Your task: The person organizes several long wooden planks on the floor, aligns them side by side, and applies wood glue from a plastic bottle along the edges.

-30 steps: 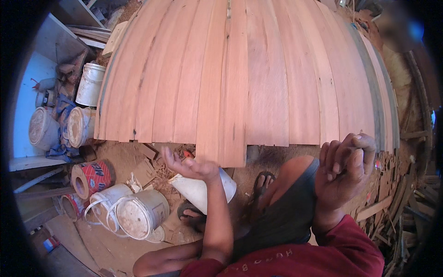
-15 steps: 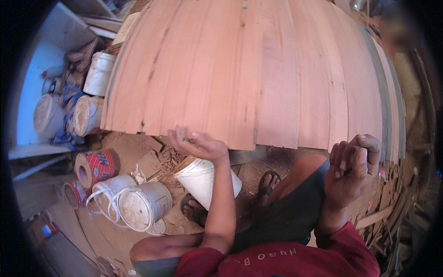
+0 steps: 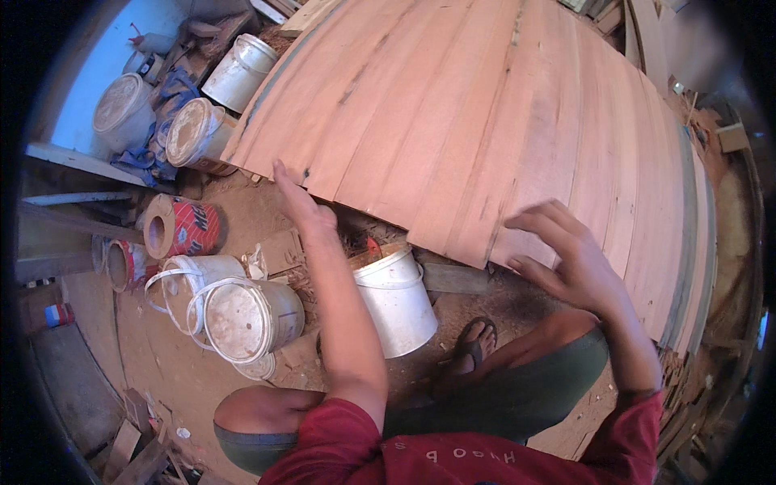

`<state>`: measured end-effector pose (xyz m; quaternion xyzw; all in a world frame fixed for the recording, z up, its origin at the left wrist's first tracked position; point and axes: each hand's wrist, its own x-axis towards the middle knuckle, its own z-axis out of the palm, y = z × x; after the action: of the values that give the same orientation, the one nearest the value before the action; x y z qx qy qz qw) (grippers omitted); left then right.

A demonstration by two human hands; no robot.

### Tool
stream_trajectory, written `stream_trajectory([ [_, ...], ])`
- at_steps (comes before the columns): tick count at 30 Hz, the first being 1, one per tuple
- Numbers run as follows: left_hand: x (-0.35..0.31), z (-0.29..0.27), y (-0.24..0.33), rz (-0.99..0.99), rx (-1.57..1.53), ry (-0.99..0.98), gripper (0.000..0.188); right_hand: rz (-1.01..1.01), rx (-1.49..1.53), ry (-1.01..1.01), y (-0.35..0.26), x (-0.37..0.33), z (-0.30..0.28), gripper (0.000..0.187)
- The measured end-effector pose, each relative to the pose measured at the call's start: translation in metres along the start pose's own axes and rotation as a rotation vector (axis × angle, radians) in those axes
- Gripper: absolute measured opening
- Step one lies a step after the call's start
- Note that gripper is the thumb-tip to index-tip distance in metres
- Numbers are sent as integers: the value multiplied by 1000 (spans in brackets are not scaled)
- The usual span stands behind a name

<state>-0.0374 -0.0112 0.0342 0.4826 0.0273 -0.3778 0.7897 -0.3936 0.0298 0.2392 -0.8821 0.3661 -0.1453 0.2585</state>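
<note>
Both hands empty: left hand (image 3: 301, 204) flat near the planks' (image 3: 501, 129) edge, right hand (image 3: 558, 259) spread above, maybe steadying them, I think.

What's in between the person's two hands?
In the head view, the near edge of the wooden planks runs between the left hand and the right hand; below it stands a white bucket.

Woodworking shop: stacked planks (image 3: 501, 121), paint buckets (image 3: 242, 319), sawdust floor (image 3: 170, 372), offcuts.

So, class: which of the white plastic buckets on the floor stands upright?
The white plastic bucket directly beneath the planks' edge, between the person's forearms; the others lie tipped sideways.
</note>
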Motion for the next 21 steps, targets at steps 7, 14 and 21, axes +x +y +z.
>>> stream_trajectory([
  [7,-2,23,-14,112,210,152,68,-327,-344,-226,72,27,98,76],
  [14,31,3,-23,210,213,144,63,-291,-358,-275,77,24,125,94],
  [21,7,7,-24,232,254,171,57,-292,-435,-359,75,19,121,93],
])
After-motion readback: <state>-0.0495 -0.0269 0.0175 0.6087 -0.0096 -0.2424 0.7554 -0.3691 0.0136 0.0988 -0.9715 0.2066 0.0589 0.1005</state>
